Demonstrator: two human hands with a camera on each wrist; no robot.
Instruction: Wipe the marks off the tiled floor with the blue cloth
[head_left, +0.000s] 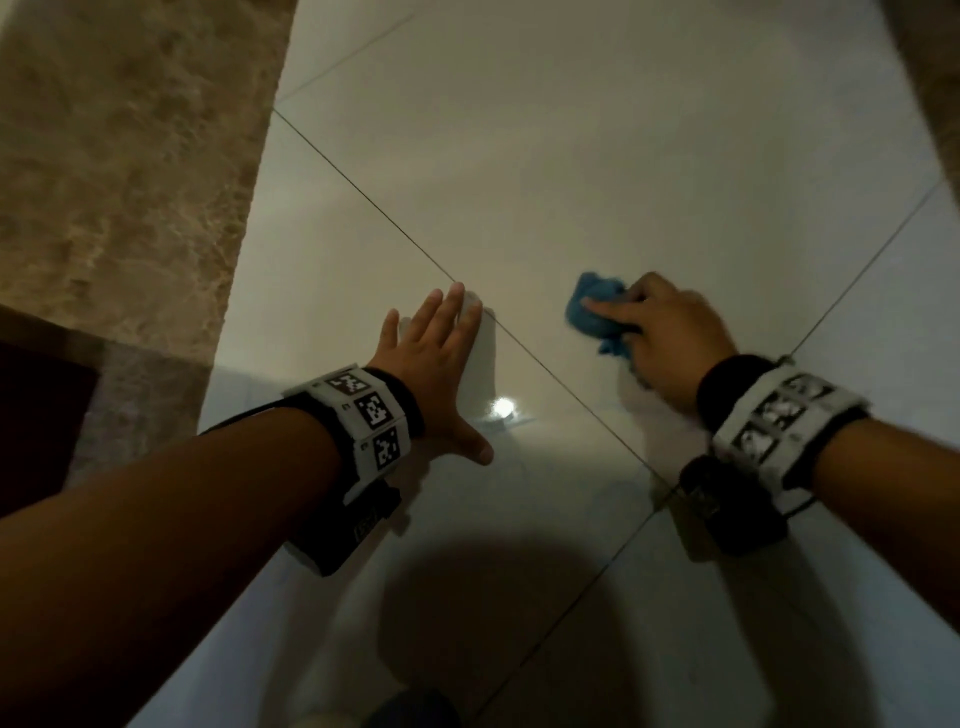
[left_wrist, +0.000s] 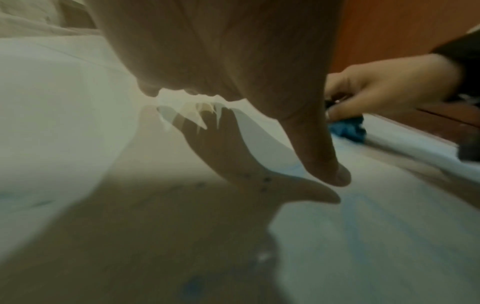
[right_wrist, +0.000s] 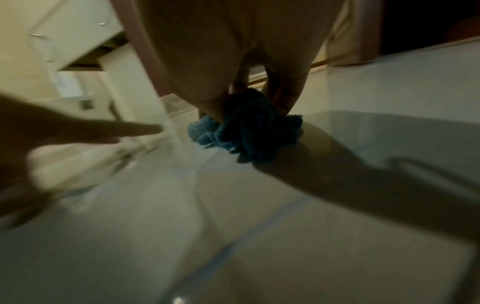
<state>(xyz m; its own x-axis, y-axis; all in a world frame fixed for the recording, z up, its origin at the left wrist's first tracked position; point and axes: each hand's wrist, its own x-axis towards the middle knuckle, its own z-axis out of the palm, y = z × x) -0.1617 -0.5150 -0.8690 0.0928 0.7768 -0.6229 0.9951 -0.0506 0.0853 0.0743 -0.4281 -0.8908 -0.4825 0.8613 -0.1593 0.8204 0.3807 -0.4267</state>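
A bunched blue cloth (head_left: 595, 312) lies on the glossy pale tiled floor (head_left: 571, 156), right of centre in the head view. My right hand (head_left: 654, 332) grips it from above and presses it onto the tile; the wrist view shows the cloth (right_wrist: 246, 131) bulging out under the fingers. My left hand (head_left: 441, 364) lies flat on the floor to the left, fingers straight and spread, thumb out. In the left wrist view the palm (left_wrist: 221, 51) is mirrored in the tile, with the cloth (left_wrist: 348, 129) beyond the thumb. Faint dark specks (left_wrist: 265, 181) dot the tile near the thumb.
A brown marbled wall (head_left: 119, 182) runs along the left, with a dark wooden edge (head_left: 31, 405) below it. Dark grout lines (head_left: 363, 208) cross the tiles diagonally. A lamp glare (head_left: 503, 408) reflects between my hands. My shadow covers the near floor.
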